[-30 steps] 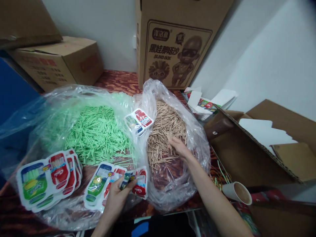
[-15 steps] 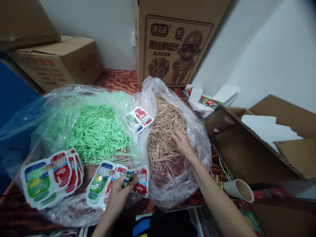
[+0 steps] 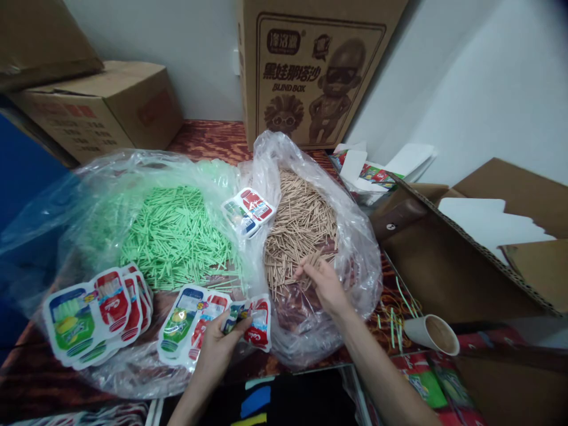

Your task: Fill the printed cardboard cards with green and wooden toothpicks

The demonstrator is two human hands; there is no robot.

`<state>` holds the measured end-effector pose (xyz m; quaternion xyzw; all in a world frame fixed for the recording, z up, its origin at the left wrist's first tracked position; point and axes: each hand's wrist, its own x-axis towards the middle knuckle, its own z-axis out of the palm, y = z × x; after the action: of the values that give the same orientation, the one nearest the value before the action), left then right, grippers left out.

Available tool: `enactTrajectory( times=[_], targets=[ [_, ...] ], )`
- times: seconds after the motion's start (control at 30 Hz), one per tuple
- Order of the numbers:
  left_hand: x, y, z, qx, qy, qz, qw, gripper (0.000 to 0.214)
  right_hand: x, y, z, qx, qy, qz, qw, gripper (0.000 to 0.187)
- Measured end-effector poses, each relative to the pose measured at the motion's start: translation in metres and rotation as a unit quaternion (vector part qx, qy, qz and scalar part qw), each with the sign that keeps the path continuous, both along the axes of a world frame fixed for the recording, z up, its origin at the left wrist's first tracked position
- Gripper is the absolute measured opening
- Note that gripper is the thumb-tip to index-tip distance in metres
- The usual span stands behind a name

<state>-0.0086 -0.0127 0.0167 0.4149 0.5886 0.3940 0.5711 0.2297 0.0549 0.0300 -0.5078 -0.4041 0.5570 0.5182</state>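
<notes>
My left hand (image 3: 215,346) is closed on a folded blue, green and red pouch (image 3: 260,322) marked Cola. Just left of it, another green-and-red double pouch (image 3: 180,325) lies flat. Over the near part of a pile of thin brown sticks (image 3: 299,213), my right hand (image 3: 326,287) pinches several brown sticks (image 3: 314,258). These lie in an opened clear plastic bag (image 3: 359,260). To the left, a second clear bag (image 3: 89,207) holds bright green sticks (image 3: 177,236). A stack of filled double pouches (image 3: 71,325) rests at the front left.
One double pouch (image 3: 249,211) lies between the two bags. A paper cup (image 3: 430,334) lies tipped at the right beside loose green sticks (image 3: 394,325). An open carton (image 3: 444,260) stands at the right; a large printed box (image 3: 310,77) and another carton (image 3: 119,106) stand behind.
My right hand has drawn nearer to me across the brown pile and now has brown sticks between its fingers. My left hand keeps its hold on the pouch. The view has shifted slightly.
</notes>
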Motion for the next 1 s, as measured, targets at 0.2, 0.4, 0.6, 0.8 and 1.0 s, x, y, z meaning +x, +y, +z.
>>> enactTrajectory(
  times=[0.2,0.4,0.6,0.8,1.0],
  targets=[
    [-0.001,-0.002,0.004,-0.004,-0.011,-0.006,1.0,0.027,-0.037,-0.047,-0.044,0.062,-0.147,-0.023,0.987,0.024],
    [-0.003,-0.002,-0.003,0.001,0.002,0.013,1.0,0.028,-0.035,-0.048,-0.039,0.08,-0.182,0.001,0.98,0.015],
    [-0.003,0.001,-0.009,-0.012,-0.01,0.006,1.0,0.033,-0.032,-0.046,-0.044,0.079,-0.2,0.011,0.977,0.019],
    [-0.005,0.004,-0.005,-0.025,-0.007,0.02,0.999,0.034,-0.031,-0.045,-0.048,0.077,-0.204,0.024,0.976,0.019],
    [-0.002,0.005,0.001,-0.031,-0.007,0.016,0.999,0.031,-0.029,-0.04,-0.04,0.093,-0.197,0.032,0.975,0.021]
  ],
)
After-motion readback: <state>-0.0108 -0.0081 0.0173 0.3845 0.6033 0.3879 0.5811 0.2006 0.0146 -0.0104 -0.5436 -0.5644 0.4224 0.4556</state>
